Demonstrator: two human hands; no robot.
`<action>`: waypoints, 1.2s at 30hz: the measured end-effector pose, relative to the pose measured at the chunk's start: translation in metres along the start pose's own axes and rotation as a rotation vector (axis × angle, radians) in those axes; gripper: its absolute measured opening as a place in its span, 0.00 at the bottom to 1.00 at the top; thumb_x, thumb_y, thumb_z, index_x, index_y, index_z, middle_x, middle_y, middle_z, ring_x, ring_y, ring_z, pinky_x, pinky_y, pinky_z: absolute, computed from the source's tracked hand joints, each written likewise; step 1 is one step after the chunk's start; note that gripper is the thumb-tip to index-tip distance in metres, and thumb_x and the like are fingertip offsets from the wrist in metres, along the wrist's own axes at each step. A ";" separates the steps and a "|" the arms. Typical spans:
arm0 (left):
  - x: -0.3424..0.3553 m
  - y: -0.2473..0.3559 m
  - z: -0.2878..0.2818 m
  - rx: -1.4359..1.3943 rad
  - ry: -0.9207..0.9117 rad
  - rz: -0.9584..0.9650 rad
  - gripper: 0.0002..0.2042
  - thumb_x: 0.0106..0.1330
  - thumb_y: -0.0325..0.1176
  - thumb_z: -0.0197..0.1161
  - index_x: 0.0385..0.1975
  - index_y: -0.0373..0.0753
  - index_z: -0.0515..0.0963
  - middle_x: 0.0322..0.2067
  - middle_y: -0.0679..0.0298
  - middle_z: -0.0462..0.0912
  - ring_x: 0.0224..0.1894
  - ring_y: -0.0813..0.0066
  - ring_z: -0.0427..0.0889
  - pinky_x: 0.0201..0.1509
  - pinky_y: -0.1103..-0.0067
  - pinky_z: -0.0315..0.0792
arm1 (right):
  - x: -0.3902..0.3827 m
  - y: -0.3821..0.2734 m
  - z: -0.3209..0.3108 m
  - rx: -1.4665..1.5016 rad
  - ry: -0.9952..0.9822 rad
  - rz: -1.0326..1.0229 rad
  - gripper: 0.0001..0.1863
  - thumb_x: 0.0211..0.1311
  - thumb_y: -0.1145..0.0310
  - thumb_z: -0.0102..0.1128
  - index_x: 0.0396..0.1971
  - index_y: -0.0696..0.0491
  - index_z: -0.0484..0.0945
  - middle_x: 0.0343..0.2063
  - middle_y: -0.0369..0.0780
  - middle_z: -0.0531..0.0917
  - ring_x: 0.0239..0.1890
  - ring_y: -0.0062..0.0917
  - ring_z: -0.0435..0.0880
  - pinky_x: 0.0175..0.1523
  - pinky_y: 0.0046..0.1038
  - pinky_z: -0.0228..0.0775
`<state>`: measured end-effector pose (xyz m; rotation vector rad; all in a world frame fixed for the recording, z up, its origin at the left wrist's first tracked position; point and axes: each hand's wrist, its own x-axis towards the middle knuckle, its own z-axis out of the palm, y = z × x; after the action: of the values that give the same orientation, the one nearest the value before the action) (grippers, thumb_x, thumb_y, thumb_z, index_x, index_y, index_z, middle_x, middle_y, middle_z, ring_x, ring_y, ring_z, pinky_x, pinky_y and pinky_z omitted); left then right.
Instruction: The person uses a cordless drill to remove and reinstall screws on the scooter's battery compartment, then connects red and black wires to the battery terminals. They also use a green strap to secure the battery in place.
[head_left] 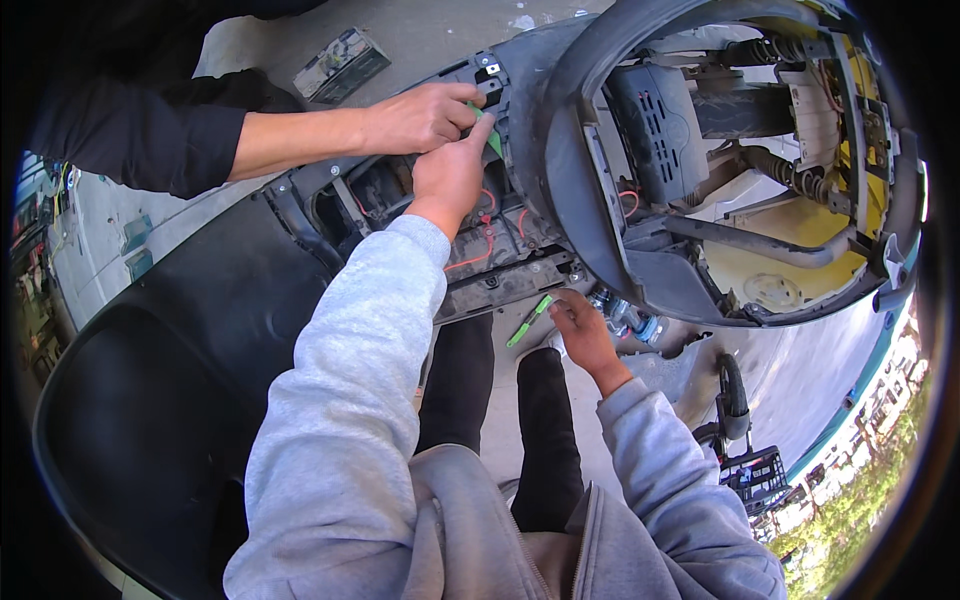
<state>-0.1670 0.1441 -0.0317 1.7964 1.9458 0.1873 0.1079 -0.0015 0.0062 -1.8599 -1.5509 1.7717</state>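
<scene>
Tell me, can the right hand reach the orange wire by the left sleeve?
Probably yes: the orange wire lies uncovered, and the black frame's edge sits between, but the right hand holds a green tool.

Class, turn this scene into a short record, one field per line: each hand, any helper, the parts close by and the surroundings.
Left hand: over the frame, thumb at a green piece; grip partly hidden
Right hand: holding a slim green tool by its upper end
Helper: another person's hand, dark sleeve, beside the left hand
Parts nearby: orange wire below the left hand; large black panel at left
Surroundings: box on the ground, beyond the frame
</scene>
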 end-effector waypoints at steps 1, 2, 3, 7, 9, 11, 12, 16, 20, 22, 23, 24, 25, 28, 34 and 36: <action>0.001 -0.001 -0.001 -0.001 0.015 0.000 0.27 0.58 0.35 0.67 0.60 0.51 0.69 0.32 0.55 0.84 0.31 0.52 0.84 0.29 0.62 0.75 | 0.001 -0.001 0.000 0.023 -0.001 0.038 0.17 0.65 0.68 0.59 0.51 0.59 0.75 0.37 0.50 0.84 0.40 0.38 0.86 0.45 0.31 0.76; -0.001 -0.004 -0.003 0.021 -0.016 -0.026 0.25 0.58 0.36 0.68 0.56 0.50 0.70 0.31 0.55 0.84 0.31 0.52 0.84 0.29 0.62 0.75 | 0.002 -0.001 -0.002 -0.017 -0.007 0.019 0.17 0.66 0.67 0.58 0.51 0.59 0.75 0.37 0.50 0.84 0.40 0.38 0.86 0.45 0.31 0.76; -0.003 -0.008 -0.007 0.042 -0.046 -0.052 0.23 0.57 0.37 0.68 0.53 0.49 0.72 0.30 0.56 0.84 0.30 0.52 0.84 0.29 0.62 0.75 | 0.002 -0.002 -0.003 -0.032 -0.015 0.039 0.17 0.66 0.67 0.58 0.51 0.59 0.75 0.37 0.50 0.84 0.40 0.38 0.86 0.45 0.31 0.76; -0.010 -0.026 -0.022 0.231 -0.248 -0.057 0.16 0.56 0.40 0.70 0.41 0.46 0.73 0.25 0.57 0.83 0.31 0.53 0.84 0.29 0.62 0.75 | 0.007 -0.005 -0.005 -0.011 -0.006 0.066 0.17 0.67 0.66 0.58 0.53 0.58 0.76 0.34 0.44 0.84 0.37 0.26 0.83 0.46 0.27 0.73; -0.018 -0.034 -0.026 0.252 -0.279 -0.018 0.16 0.56 0.43 0.69 0.39 0.46 0.74 0.24 0.58 0.82 0.30 0.53 0.84 0.29 0.62 0.75 | 0.009 -0.009 -0.002 -0.005 -0.003 0.046 0.17 0.67 0.66 0.58 0.53 0.58 0.76 0.34 0.45 0.84 0.37 0.26 0.83 0.46 0.27 0.73; -0.026 -0.036 -0.025 0.262 -0.312 0.027 0.16 0.56 0.45 0.69 0.38 0.45 0.75 0.22 0.58 0.82 0.30 0.54 0.84 0.29 0.62 0.75 | 0.010 -0.015 -0.003 0.003 0.004 0.066 0.17 0.67 0.66 0.58 0.52 0.58 0.75 0.34 0.45 0.84 0.37 0.27 0.83 0.46 0.27 0.73; -0.028 -0.039 -0.024 0.280 -0.390 0.015 0.15 0.56 0.44 0.69 0.37 0.44 0.76 0.25 0.58 0.81 0.31 0.55 0.84 0.30 0.63 0.76 | 0.012 -0.019 0.000 0.004 0.006 0.076 0.17 0.67 0.67 0.58 0.52 0.58 0.75 0.33 0.45 0.84 0.37 0.28 0.83 0.46 0.27 0.73; -0.029 -0.048 -0.025 0.423 -0.468 0.222 0.11 0.57 0.40 0.67 0.35 0.44 0.77 0.33 0.58 0.78 0.32 0.56 0.84 0.33 0.65 0.77 | 0.022 -0.033 0.004 0.015 0.004 0.005 0.16 0.66 0.67 0.58 0.50 0.58 0.76 0.34 0.47 0.84 0.37 0.33 0.84 0.46 0.28 0.73; -0.025 -0.056 -0.031 0.379 -0.519 0.324 0.07 0.61 0.30 0.59 0.37 0.42 0.78 0.36 0.57 0.80 0.35 0.56 0.85 0.34 0.66 0.78 | 0.041 -0.049 0.011 -0.269 0.091 -0.254 0.18 0.64 0.71 0.58 0.53 0.55 0.74 0.42 0.50 0.81 0.44 0.38 0.83 0.45 0.34 0.75; -0.028 -0.059 -0.033 0.355 -0.533 0.365 0.06 0.61 0.31 0.60 0.37 0.41 0.77 0.35 0.57 0.80 0.33 0.57 0.85 0.33 0.65 0.78 | 0.050 -0.058 0.018 -0.558 0.225 -0.455 0.20 0.62 0.73 0.57 0.56 0.53 0.72 0.48 0.51 0.78 0.49 0.40 0.81 0.46 0.36 0.76; -0.031 -0.062 -0.033 0.333 -0.524 0.371 0.07 0.61 0.32 0.60 0.38 0.41 0.76 0.34 0.57 0.80 0.33 0.56 0.85 0.33 0.65 0.78 | 0.056 -0.063 0.024 -0.571 0.209 -0.471 0.22 0.61 0.75 0.57 0.57 0.53 0.71 0.49 0.50 0.77 0.50 0.40 0.80 0.46 0.36 0.76; -0.034 -0.065 -0.032 0.311 -0.513 0.380 0.07 0.62 0.33 0.61 0.38 0.41 0.75 0.34 0.57 0.80 0.32 0.56 0.85 0.32 0.65 0.77 | 0.064 -0.068 0.031 -0.583 0.196 -0.486 0.24 0.60 0.76 0.56 0.58 0.53 0.70 0.50 0.49 0.75 0.51 0.41 0.79 0.47 0.37 0.76; -0.036 -0.069 -0.031 0.289 -0.503 0.391 0.08 0.62 0.34 0.62 0.38 0.40 0.74 0.33 0.56 0.80 0.32 0.56 0.84 0.32 0.65 0.77 | 0.071 -0.072 0.037 -0.590 0.197 -0.520 0.26 0.58 0.77 0.56 0.59 0.53 0.69 0.52 0.49 0.74 0.52 0.42 0.78 0.47 0.37 0.77; -0.040 -0.087 -0.029 0.247 -0.482 0.349 0.14 0.61 0.41 0.65 0.39 0.42 0.70 0.32 0.55 0.79 0.31 0.53 0.83 0.32 0.61 0.75 | 0.088 -0.079 0.061 -0.787 0.290 -0.422 0.22 0.54 0.78 0.57 0.53 0.56 0.71 0.47 0.45 0.75 0.47 0.41 0.78 0.46 0.36 0.77; -0.050 -0.136 -0.068 0.288 -0.603 0.242 0.16 0.60 0.44 0.66 0.37 0.40 0.71 0.33 0.55 0.79 0.33 0.50 0.82 0.35 0.60 0.75 | 0.100 -0.089 0.095 -0.818 0.176 -0.558 0.09 0.49 0.74 0.58 0.32 0.50 0.71 0.32 0.39 0.74 0.38 0.33 0.77 0.39 0.34 0.72; -0.042 -0.144 -0.080 0.209 -0.562 0.288 0.16 0.60 0.47 0.66 0.34 0.40 0.74 0.33 0.55 0.80 0.34 0.50 0.81 0.37 0.61 0.74 | 0.097 -0.100 0.107 -0.867 0.157 -0.538 0.07 0.51 0.71 0.57 0.31 0.50 0.72 0.33 0.40 0.75 0.41 0.32 0.76 0.44 0.31 0.69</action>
<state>-0.3303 0.1029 -0.0105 1.9849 1.3488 -0.4033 -0.0548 0.0590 -0.0200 -1.5089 -2.6669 0.7368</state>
